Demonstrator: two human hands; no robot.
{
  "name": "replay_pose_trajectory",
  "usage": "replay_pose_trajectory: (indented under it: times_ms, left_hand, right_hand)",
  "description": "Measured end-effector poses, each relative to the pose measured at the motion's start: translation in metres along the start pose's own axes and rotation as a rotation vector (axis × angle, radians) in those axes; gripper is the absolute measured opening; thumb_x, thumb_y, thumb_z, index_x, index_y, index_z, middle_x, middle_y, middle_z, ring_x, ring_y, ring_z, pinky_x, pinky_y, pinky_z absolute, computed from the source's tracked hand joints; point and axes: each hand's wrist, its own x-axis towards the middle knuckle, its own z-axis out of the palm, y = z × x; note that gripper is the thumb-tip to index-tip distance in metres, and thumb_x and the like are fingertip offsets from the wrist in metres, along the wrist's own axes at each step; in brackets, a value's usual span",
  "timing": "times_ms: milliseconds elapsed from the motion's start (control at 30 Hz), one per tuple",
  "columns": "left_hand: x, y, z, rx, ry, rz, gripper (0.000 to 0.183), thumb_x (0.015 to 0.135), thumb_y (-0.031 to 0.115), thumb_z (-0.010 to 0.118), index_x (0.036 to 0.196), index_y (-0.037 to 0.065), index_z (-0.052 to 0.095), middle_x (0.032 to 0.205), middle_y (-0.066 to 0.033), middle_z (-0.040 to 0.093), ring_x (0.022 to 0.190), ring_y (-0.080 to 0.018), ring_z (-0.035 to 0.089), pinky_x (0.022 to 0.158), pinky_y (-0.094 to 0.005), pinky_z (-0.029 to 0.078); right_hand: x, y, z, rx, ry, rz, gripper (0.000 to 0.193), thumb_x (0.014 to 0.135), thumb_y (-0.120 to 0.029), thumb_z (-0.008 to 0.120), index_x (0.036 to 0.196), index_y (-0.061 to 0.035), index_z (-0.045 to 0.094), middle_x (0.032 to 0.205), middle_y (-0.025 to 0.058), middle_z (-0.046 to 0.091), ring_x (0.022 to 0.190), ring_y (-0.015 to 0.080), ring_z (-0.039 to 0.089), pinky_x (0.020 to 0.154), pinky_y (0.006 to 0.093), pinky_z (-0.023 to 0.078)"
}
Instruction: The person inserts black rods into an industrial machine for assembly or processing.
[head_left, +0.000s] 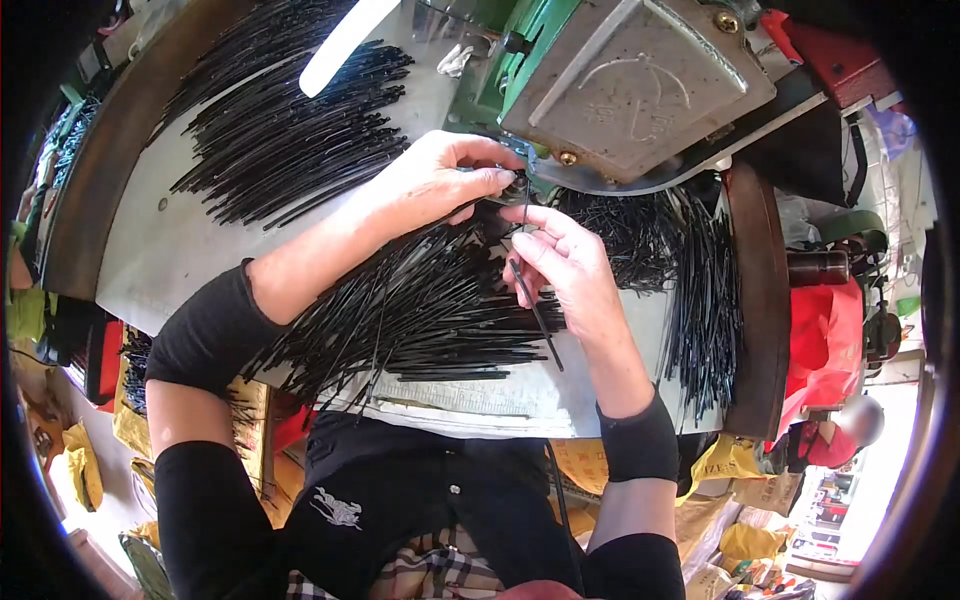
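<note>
My left hand (447, 182) reaches to the working point of the green and grey machine (640, 85). Its thumb and forefinger are pinched together there, and what they grip is too small to make out. Just to the right and nearer, my right hand (568, 265) has its fingers closed round a thin black rod (538, 315), which slants down toward the table's front. The right forefinger and thumb come close to the left fingertips. Beneath my hands lies a loose heap of similar black rods (420, 305).
More black rods (290, 135) lie in bundles at the far left, with others (705, 310) at the right. Curved brown rims (760, 300) bound the pale table (150, 250). A white lamp tube (345, 45) hangs above. In the right background is a person in red (828, 445).
</note>
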Motion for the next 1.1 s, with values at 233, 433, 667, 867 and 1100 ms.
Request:
replay_pose_trajectory:
  times_ms: [233,433,667,867,1100]
  left_hand:
    - [0.002,-0.006,-0.001,-0.070,-0.026,-0.023,0.029,0.085,0.017,0.058,0.108,0.000,0.061,0.076,-0.0034,0.060,0.052,-0.0060,0.046,0.048,-0.0207,0.038]
    - [0.002,-0.004,0.000,-0.031,-0.032,-0.028,0.033,0.088,0.020,0.058,0.114,0.000,0.057,0.080,-0.0045,0.058,0.051,-0.0039,0.044,0.044,-0.0183,0.033]
    - [0.002,-0.008,-0.001,-0.138,-0.044,-0.050,0.033,0.088,0.020,0.058,0.113,-0.002,0.057,0.079,-0.0050,0.057,0.051,-0.0044,0.044,0.044,-0.0184,0.033]
    - [0.002,-0.005,0.000,-0.107,-0.031,-0.038,0.033,0.087,0.020,0.058,0.112,-0.001,0.058,0.077,-0.0046,0.058,0.052,-0.0052,0.045,0.044,-0.0191,0.035]
    - [0.001,-0.008,0.000,-0.174,0.020,-0.115,0.028,0.086,0.022,0.059,0.101,-0.001,0.061,0.067,-0.0041,0.058,0.047,-0.0060,0.046,0.041,-0.0201,0.036]
  right_hand:
    - [-0.002,0.000,0.000,0.009,-0.011,0.010,0.030,0.091,-0.012,0.050,0.118,0.0029,0.049,0.071,0.0069,0.059,0.050,0.0083,0.053,0.045,0.0190,0.041]
    - [-0.004,0.005,0.007,0.021,0.046,-0.026,0.035,0.090,-0.013,0.051,0.120,0.0043,0.048,0.071,0.0070,0.058,0.051,0.0093,0.053,0.045,0.0197,0.042]
    - [-0.005,0.004,0.011,0.068,0.065,-0.018,0.036,0.090,-0.013,0.051,0.121,0.0048,0.048,0.071,0.0070,0.057,0.052,0.0097,0.053,0.045,0.0204,0.043]
    - [-0.003,0.005,0.014,0.143,0.087,-0.004,0.033,0.091,-0.013,0.051,0.119,0.0037,0.048,0.071,0.0070,0.058,0.050,0.0089,0.053,0.046,0.0201,0.043]
    - [-0.001,0.008,0.008,0.051,0.046,-0.011,0.034,0.089,-0.014,0.053,0.118,0.0043,0.050,0.071,0.0091,0.059,0.047,0.0100,0.052,0.043,0.0193,0.042]
